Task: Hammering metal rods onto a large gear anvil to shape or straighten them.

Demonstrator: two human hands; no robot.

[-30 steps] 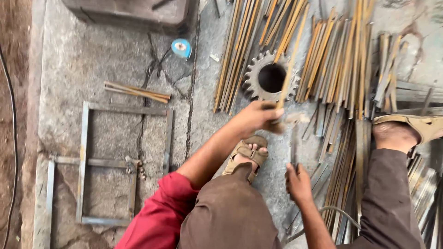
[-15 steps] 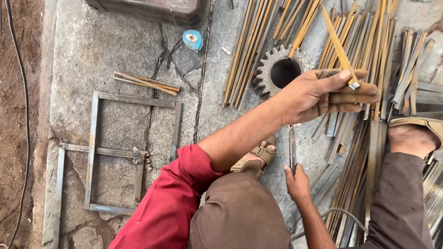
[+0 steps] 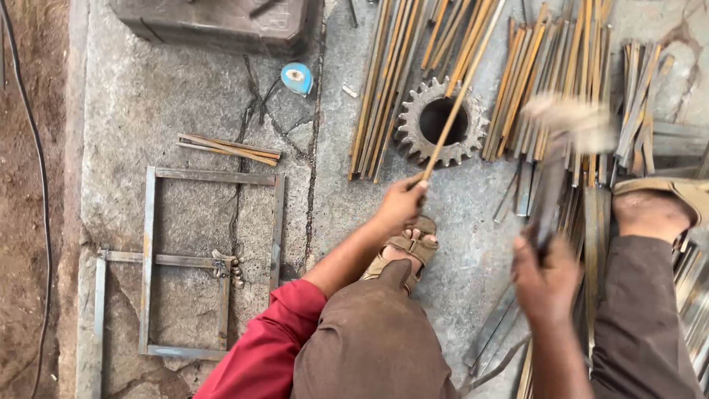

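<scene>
Squatting on the grey stone slab (image 3: 185, 111), we grip a long rusty metal rod (image 3: 458, 96) in our left hand (image 3: 402, 207), its length crossing the toothed steel gear (image 3: 442, 122); our right hand (image 3: 545, 277) clenches a blurred hammer (image 3: 561, 148) just right of it.

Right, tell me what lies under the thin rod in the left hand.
The rod, gripped at its near end by the left hand, slants across the toothed gear and its dark centre hole. Farther up it crosses the bundled metal strips. The ground beneath the gear is hidden.
</scene>
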